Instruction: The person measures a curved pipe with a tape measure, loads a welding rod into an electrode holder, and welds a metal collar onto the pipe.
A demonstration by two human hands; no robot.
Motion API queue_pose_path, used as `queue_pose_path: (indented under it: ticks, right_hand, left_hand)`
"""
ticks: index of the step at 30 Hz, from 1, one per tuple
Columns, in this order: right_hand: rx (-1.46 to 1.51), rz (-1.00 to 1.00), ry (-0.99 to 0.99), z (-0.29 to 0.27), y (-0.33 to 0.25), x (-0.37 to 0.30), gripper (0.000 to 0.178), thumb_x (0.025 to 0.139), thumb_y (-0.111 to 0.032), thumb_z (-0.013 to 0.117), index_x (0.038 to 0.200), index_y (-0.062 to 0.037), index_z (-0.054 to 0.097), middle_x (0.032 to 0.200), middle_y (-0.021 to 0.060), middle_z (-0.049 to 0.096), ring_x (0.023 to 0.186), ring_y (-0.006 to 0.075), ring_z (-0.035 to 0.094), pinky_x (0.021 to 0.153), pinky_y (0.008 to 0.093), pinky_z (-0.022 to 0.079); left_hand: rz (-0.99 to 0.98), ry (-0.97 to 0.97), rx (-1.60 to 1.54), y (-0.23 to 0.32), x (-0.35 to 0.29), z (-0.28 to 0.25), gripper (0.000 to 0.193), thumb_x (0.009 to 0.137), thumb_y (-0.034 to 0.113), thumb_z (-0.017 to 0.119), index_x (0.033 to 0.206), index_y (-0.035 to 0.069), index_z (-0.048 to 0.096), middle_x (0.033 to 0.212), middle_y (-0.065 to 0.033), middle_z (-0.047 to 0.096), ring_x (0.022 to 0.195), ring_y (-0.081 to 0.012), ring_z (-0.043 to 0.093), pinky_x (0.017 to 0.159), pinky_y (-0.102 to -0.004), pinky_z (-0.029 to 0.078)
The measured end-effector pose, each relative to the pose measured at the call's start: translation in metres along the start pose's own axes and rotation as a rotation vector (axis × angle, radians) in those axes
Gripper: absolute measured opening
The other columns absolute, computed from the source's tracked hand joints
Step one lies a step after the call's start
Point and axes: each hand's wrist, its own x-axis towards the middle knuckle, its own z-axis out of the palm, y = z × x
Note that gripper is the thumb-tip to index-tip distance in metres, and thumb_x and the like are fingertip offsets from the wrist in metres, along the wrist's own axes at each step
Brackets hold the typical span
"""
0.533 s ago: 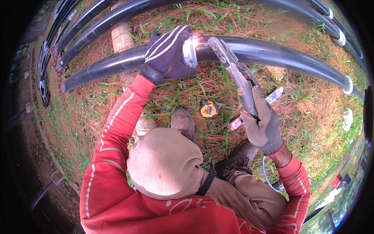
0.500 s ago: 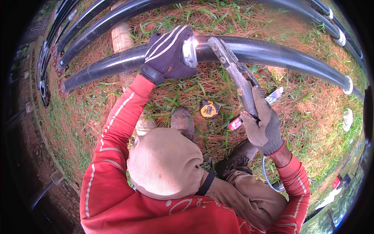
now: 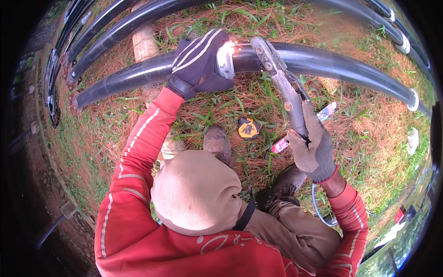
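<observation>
1. Up top, the left hand [image 3: 199,60], in a dark striped glove, wraps its grip around the black pipe [image 3: 323,62], fingers pressed on a shiny metal band [image 3: 225,59].
2. Lower right, the right hand [image 3: 314,150], in a grey glove, closes its grip on the handle of a long metal tool [image 3: 281,81], whose head rests on the pipe just beside the band.
3. Bright sparks glow at the band.
4. Below the pipe, a yellow tape measure [image 3: 248,128] lies on the grass [image 3: 378,138], near a boot [image 3: 218,143].
</observation>
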Motion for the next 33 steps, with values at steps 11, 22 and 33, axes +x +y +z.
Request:
queue_pose_path:
  ticks: [11, 22, 33]
  right_hand:
    - [0.009, -0.009, 0.007, 0.001, 0.001, -0.001, 0.074, 0.093, -0.008, 0.078, 0.158, 0.0060, 0.046, 0.136, 0.0317, 0.067, 0.119, 0.0474, 0.072, 0.099, 0.0494, 0.059]
    - [0.004, 0.035, -0.029, -0.001, -0.005, 0.001, 0.075, 0.094, -0.010, 0.077, 0.159, 0.0069, 0.044, 0.134, 0.0321, 0.067, 0.119, 0.0479, 0.072, 0.098, 0.0497, 0.060]
    - [-0.032, 0.005, -0.015, 0.001, -0.002, 0.001, 0.074, 0.095, -0.012, 0.077, 0.158, 0.0070, 0.045, 0.136, 0.0327, 0.066, 0.120, 0.0490, 0.071, 0.099, 0.0510, 0.059]
  left_hand:
    - [-0.010, -0.052, 0.004, 0.001, 0.003, -0.007, 0.104, 0.064, 0.058, 0.092, 0.141, -0.002, 0.057, 0.125, -0.0252, 0.070, 0.110, -0.0447, 0.071, 0.090, -0.0528, 0.056]
    - [0.001, -0.041, -0.023, -0.016, -0.009, 0.014, 0.107, 0.063, 0.059, 0.093, 0.143, -0.002, 0.057, 0.127, -0.0249, 0.071, 0.111, -0.0447, 0.072, 0.090, -0.0521, 0.057]
    - [0.089, 0.062, -0.022, -0.021, -0.012, 0.021, 0.100, 0.065, 0.056, 0.094, 0.140, 0.000, 0.059, 0.123, -0.0222, 0.071, 0.104, -0.0420, 0.073, 0.085, -0.0499, 0.057]
